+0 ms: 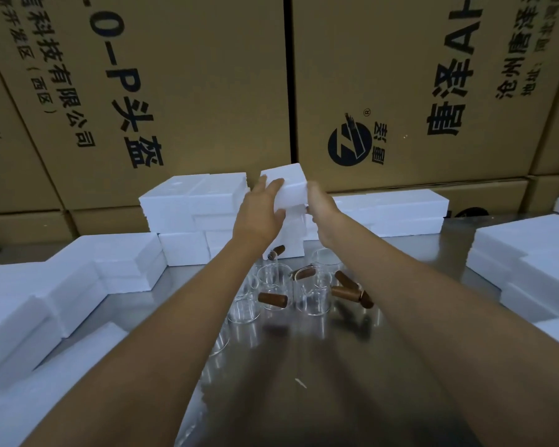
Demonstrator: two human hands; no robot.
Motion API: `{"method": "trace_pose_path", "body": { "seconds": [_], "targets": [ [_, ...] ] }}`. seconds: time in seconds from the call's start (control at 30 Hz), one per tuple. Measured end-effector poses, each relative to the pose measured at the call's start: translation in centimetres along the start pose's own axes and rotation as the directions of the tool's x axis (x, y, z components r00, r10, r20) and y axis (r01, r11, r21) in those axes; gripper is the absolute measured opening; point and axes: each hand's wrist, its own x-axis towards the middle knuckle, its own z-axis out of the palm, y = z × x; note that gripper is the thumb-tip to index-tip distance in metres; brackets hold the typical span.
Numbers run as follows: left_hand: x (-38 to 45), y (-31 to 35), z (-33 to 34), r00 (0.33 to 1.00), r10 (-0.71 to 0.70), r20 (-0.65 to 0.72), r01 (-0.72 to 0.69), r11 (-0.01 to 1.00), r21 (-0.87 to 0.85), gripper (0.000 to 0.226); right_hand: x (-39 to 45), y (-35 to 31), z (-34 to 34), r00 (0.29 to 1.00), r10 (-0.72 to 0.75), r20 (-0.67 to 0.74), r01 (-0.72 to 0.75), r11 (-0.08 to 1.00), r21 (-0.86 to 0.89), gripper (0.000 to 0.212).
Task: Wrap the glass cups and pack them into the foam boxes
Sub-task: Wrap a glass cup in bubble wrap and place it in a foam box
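Note:
A white foam box (289, 183) is held up at the back centre, above a short stack of foam boxes (291, 237). My left hand (262, 210) lies against its left side with fingers stretched over it. My right hand (320, 204) grips its right side. Below my forearms, several clear glass cups (273, 279) with brown wooden handles (272, 300) stand bunched on the steel table (304, 366). More cups are partly hidden under my left arm.
Stacks of white foam boxes ring the table: back left (194, 204), left (62, 285), back right (391, 214) and right (530, 262). Tall brown cardboard cartons (175, 91) with black print form a wall right behind the table.

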Motion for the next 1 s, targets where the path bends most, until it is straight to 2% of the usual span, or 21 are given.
{"method": "trace_pose_path", "body": {
  "seconds": [0.1, 0.17, 0.43, 0.5, 0.57, 0.63, 0.73, 0.77, 0.83, 0.93, 1.0],
  "targets": [
    [-0.6, 1.1, -0.6, 0.997, -0.073, -0.014, 0.071, 0.989, -0.129, 0.061, -1.6, -1.0, -0.3, 1.000, -0.007, 0.002, 0.007, 1.000, 0.012, 0.033],
    [-1.1, 1.8, -1.4, 0.995, -0.090, -0.034, 0.082, 0.977, -0.197, 0.061, -2.6, -1.6, -0.6, 0.999, -0.021, 0.026, 0.020, 1.000, 0.021, 0.040],
    [-7.0, 6.7, -6.9, 0.987, -0.036, -0.155, -0.004, 0.969, -0.248, 0.058, -10.3, -3.2, -3.1, 0.990, -0.079, 0.114, 0.065, 0.991, 0.118, 0.059],
    [-10.1, 8.3, -8.0, 0.987, -0.027, -0.157, -0.021, 0.954, -0.299, 0.059, -13.1, -2.9, -4.0, 0.988, -0.070, 0.139, 0.043, 0.981, 0.187, 0.052],
    [-13.5, 9.7, -9.0, 0.988, -0.014, -0.155, -0.049, 0.918, -0.394, 0.060, -16.2, -2.3, -5.3, 0.988, -0.069, 0.138, 0.026, 0.958, 0.286, 0.035],
    [-16.9, 10.5, -10.2, 0.980, -0.077, -0.185, -0.036, 0.841, -0.540, 0.060, -19.1, -1.3, -6.8, 0.992, -0.045, 0.114, 0.001, 0.933, 0.360, 0.024],
    [-21.6, 9.5, -11.8, 0.917, -0.323, -0.232, 0.063, 0.694, -0.718, 0.055, -23.3, 1.1, -10.0, 0.989, 0.031, 0.144, -0.077, 0.942, 0.326, 0.033],
    [-23.2, 8.8, -12.1, 0.895, -0.398, -0.201, 0.118, 0.646, -0.754, 0.055, -24.6, 2.1, -11.1, 0.981, 0.046, 0.187, -0.098, 0.955, 0.280, 0.037],
    [-26.3, 7.4, -12.4, 0.875, -0.482, -0.043, 0.255, 0.535, -0.806, 0.060, -27.0, 4.4, -13.1, 0.960, 0.071, 0.272, -0.124, 0.975, 0.182, 0.041],
    [-30.1, 7.4, -11.7, 0.840, -0.487, 0.240, 0.437, 0.343, -0.832, 0.076, -30.0, 7.8, -14.7, 0.920, 0.145, 0.363, -0.172, 0.984, 0.044, 0.038],
    [-32.1, 8.1, -11.1, 0.838, -0.439, 0.323, 0.492, 0.357, -0.794, 0.069, -31.4, 9.5, -14.8, 0.921, 0.194, 0.338, -0.188, 0.981, -0.051, 0.033]
  ]
}}
